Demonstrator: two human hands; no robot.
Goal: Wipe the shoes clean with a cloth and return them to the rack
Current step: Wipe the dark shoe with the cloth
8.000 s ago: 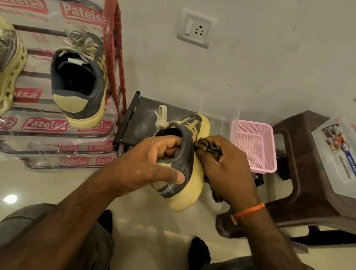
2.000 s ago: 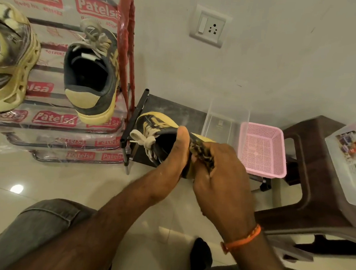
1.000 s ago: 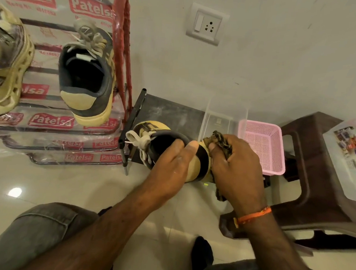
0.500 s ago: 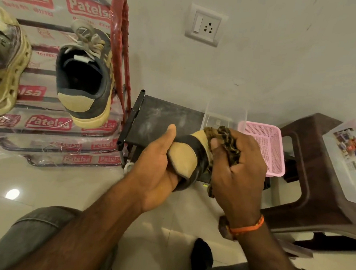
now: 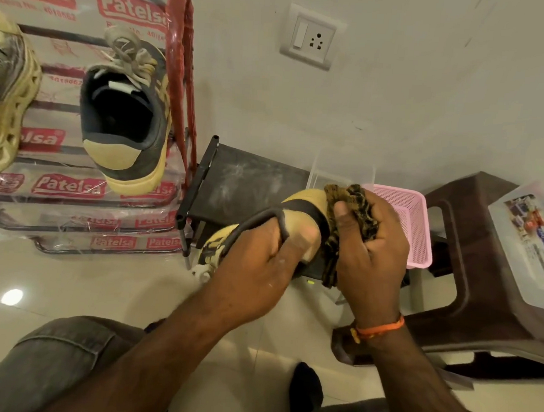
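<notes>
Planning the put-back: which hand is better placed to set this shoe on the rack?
Left. The left hand already grips the shoe and is nearer the rack; the right hand holds the cloth.

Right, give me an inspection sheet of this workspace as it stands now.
Surface: glossy tiled floor.
Job's things: held shoe, heel up, cloth against its heel; matching shoe on the shoe rack.
Clutter: chunky shoe on the rack; pink basket; plastic box on a brown stool; black stand.
Hands: left hand grips the shoe; right hand holds the cloth.
Cables: nothing seen.
Surroundings: wall socket.
</notes>
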